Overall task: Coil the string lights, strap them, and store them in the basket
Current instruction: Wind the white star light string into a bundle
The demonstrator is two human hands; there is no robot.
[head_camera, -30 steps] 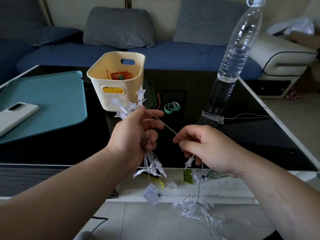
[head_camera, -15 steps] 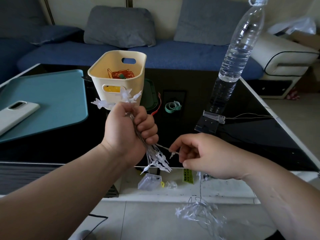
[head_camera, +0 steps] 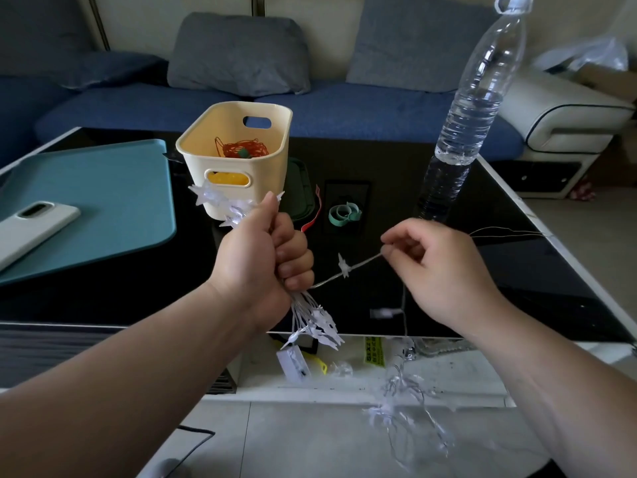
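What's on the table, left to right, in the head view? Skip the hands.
phone → basket → green strap → water bottle

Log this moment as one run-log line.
step: coiling | left hand: grips coiled string lights | right hand: pinches loose strand | green strap: lies on table | basket: lights not yet in
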